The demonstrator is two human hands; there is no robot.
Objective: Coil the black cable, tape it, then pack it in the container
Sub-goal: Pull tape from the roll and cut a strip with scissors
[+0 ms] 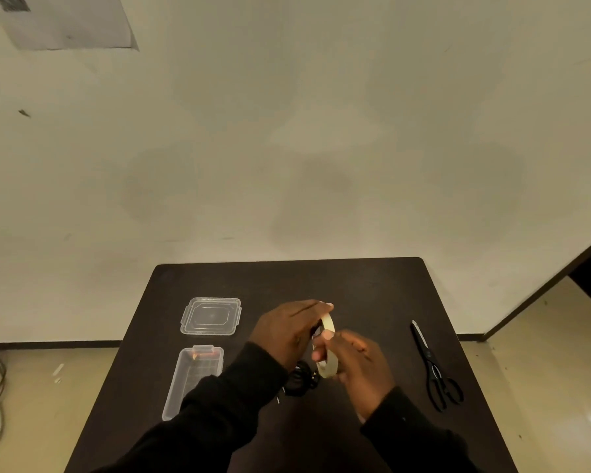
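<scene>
Tape in hand, coil unsecured

My right hand (355, 356) grips the tape roll (329, 349); my left hand (287, 331) pinches its top. The black cable (299, 382) lies coiled mid-table beneath them, untaped, and could spring loose. The container (185, 387) waits near the left edge.

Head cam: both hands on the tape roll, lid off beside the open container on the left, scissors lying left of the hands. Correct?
Not quite. The head view shows the scissors on the table's right side, right of the hands, not left. The rest holds: left hand and right hand hold the tape roll, and the lid lies off, beside the open container on the left.
</scene>
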